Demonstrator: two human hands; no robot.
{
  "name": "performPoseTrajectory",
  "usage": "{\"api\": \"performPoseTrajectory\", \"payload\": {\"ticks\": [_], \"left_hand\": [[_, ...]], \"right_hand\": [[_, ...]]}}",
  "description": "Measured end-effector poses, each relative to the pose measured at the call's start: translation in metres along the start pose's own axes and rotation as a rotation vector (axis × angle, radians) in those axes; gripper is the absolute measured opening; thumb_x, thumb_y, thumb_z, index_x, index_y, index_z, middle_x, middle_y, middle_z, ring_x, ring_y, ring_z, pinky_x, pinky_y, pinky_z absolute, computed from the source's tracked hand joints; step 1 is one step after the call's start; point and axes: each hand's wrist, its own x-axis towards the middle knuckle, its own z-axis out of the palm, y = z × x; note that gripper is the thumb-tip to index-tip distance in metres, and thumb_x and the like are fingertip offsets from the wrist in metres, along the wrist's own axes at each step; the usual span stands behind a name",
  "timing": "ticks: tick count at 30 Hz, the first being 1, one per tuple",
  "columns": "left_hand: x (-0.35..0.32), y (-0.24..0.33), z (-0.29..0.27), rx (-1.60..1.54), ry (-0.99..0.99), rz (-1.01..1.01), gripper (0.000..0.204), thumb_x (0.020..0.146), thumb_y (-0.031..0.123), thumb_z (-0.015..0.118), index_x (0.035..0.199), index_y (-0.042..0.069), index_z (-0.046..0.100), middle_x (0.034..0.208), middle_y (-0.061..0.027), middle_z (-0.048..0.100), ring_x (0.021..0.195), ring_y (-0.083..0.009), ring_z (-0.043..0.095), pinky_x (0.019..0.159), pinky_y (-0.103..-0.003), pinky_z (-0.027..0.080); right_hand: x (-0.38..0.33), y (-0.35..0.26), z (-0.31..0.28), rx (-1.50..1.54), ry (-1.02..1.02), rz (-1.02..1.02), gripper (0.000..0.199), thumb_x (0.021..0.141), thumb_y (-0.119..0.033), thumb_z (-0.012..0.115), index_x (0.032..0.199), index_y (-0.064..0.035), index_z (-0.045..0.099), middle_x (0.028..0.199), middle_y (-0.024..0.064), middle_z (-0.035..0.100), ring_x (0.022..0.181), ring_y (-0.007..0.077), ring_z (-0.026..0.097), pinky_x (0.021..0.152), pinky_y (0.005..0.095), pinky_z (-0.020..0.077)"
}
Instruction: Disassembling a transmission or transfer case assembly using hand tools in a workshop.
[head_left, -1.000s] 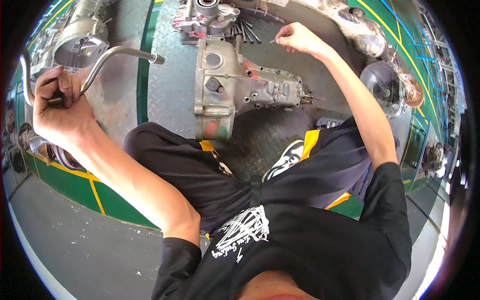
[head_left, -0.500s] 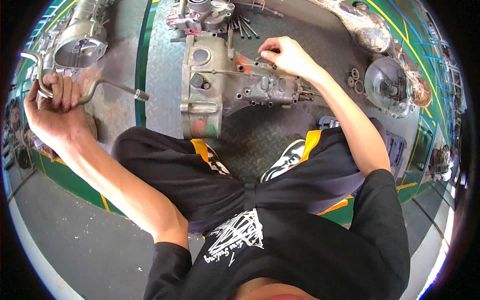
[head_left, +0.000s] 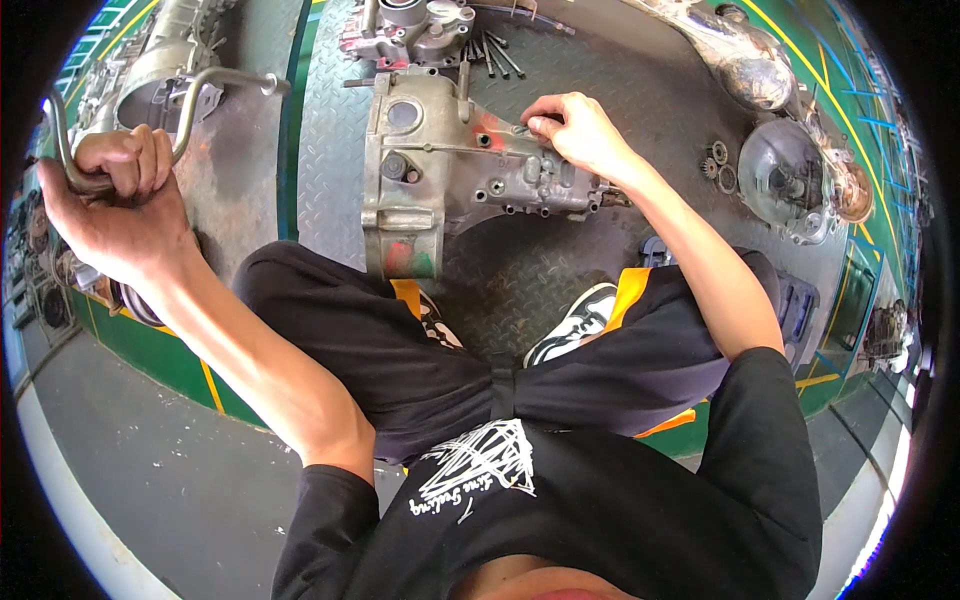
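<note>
At the far left, the fingers of my left hand (head_left: 125,195) are wrapped round a bent steel speed wrench (head_left: 188,112). Its socket end points right, over the floor and level with the top of the gearbox. The grey metal gearbox housing (head_left: 405,215) lies on the plate in front of my feet, with red and green paint marks on it. My right hand (head_left: 580,135) is over the far edge of the housing, thumb and forefinger pinched. A small dark piece, apparently a bolt (head_left: 520,129), shows at these fingertips; the fingers partly hide it.
Another metal assembly (head_left: 420,35) sits beyond the housing, with several loose bolts (head_left: 492,55) beside it. Small gears (head_left: 718,165) lie on the right, near a bell-shaped casing (head_left: 785,180). Behind the wrench stands a large open casing (head_left: 150,90). A dark plastic case (head_left: 798,315) is beside my right knee.
My left hand has turned the wrench so its socket end has swung upward, away from me. My right hand has come slightly nearer, down to the housing's edge.
</note>
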Motion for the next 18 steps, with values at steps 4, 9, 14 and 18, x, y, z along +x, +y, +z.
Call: {"api": "performPoseTrajectory", "payload": {"ticks": [4,9,14,18], "left_hand": [[0.004,-0.014,0.054,0.422,0.558,0.213,0.045,0.104,0.032,0.056,0.071,0.002,0.061,0.056,-0.0007,0.044,0.050,-0.0091,0.034,0.049,-0.027,0.023],[0.005,-0.022,0.049,0.369,0.468,0.215,0.037,0.096,0.019,0.072,0.065,0.008,0.055,0.056,0.0015,0.043,0.047,-0.0054,0.027,0.046,-0.027,0.016],[0.000,-0.011,0.043,0.240,0.356,0.199,0.045,0.101,0.028,0.064,0.067,0.009,0.041,0.061,0.0019,0.028,0.057,-0.0110,0.021,0.054,-0.031,0.019],[-0.005,-0.004,0.042,0.041,0.336,0.196,0.048,0.101,0.032,0.061,0.066,0.011,0.035,0.061,0.0021,0.023,0.057,-0.0112,0.019,0.056,-0.031,0.018]], "right_hand": [[0.006,0.002,0.001,-0.038,0.011,-0.026,0.024,0.093,-0.012,0.063,0.108,0.0034,0.073,0.091,0.0168,0.075,0.086,0.0217,0.072,0.080,0.0351,0.0547],[0.012,0.017,0.008,-0.065,0.016,-0.059,0.024,0.092,-0.012,0.064,0.108,0.0032,0.073,0.093,0.0188,0.075,0.087,0.0262,0.073,0.082,0.0375,0.0545],[0.012,0.016,0.008,-0.076,0.002,-0.045,0.024,0.091,-0.013,0.065,0.107,0.0036,0.073,0.093,0.0193,0.075,0.087,0.0273,0.073,0.082,0.0375,0.0542],[0.013,0.020,0.016,-0.051,0.000,-0.057,0.023,0.090,-0.014,0.068,0.103,0.0037,0.072,0.090,0.0196,0.074,0.086,0.0291,0.073,0.080,0.0386,0.0539]]}}
